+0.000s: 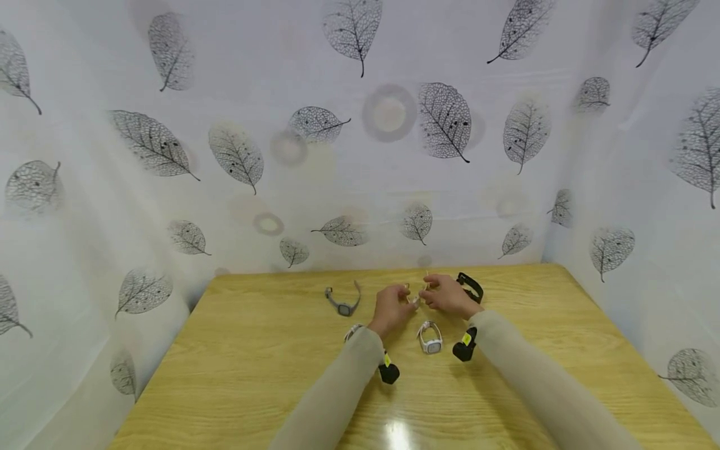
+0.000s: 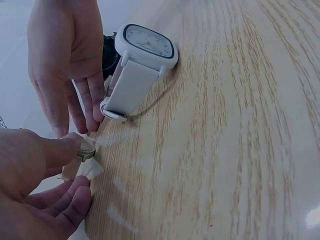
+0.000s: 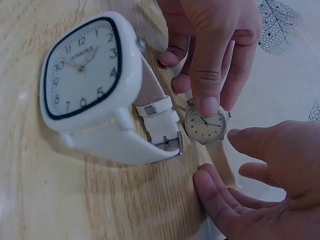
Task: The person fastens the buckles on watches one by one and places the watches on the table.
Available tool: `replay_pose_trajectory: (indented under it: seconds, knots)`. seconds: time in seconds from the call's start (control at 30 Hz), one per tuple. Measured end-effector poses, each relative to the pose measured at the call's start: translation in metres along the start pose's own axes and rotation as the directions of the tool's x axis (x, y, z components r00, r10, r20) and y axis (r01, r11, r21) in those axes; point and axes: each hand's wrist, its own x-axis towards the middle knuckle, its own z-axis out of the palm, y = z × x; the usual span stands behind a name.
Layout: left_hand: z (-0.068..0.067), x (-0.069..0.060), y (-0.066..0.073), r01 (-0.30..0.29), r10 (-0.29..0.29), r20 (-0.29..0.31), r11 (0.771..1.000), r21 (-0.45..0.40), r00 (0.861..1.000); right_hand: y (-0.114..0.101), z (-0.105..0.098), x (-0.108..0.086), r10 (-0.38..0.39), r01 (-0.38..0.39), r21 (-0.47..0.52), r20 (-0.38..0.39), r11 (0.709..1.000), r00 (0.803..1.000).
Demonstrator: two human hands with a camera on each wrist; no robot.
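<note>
My left hand [image 1: 392, 307] pinches a small round-faced wristwatch [image 3: 207, 127] with a pale beige strap, its thumb on the dial. My right hand [image 1: 448, 295] is just beside this watch. In the right wrist view its fingers [image 3: 220, 192] are spread around the strap's end without plainly gripping it. Nearer to me, between the forearms, a white square-faced watch [image 1: 431, 345] stands on the table with its strap buckled into a loop. It looks large in both wrist views.
A grey watch [image 1: 344, 309] lies left of the hands on the wooden table [image 1: 253, 350]. Beyond the right hand is a black watch [image 1: 472, 287]. Another pale strap [image 1: 351, 332] shows beside the left wrist, partly hidden. A leaf-patterned curtain [image 1: 360, 175] hangs behind the table.
</note>
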Motion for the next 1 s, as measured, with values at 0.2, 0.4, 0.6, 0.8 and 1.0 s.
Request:
replay_pose_trajectory:
  seconds: [0.2,0.4,0.6,0.8,1.0]
  knots:
    - [0.002,0.0,0.001,0.003,-0.003,0.0,1.0,0.023,1.0,-0.002,0.003,0.002,-0.016,0.013,-0.072,-0.035,0.997,0.999]
    - [0.001,-0.001,0.001,0.002,-0.002,0.003,0.999,0.034,1.0,-0.007,0.007,0.004,-0.003,-0.007,-0.127,-0.079,0.992,0.997]
    - [0.002,0.0,0.0,0.024,-0.023,-0.018,0.999,0.032,1.0,-0.004,0.007,0.007,0.036,-0.053,-0.136,-0.119,0.989,0.992]
    - [0.001,0.0,0.0,0.063,-0.063,-0.065,0.998,-0.015,0.996,-0.005,0.008,0.009,0.049,-0.065,-0.121,-0.134,0.991,0.99]
    - [0.005,-0.002,-0.002,0.072,-0.081,-0.129,0.994,-0.077,0.988,-0.005,0.011,0.005,0.035,-0.051,-0.114,-0.139,0.992,0.99]
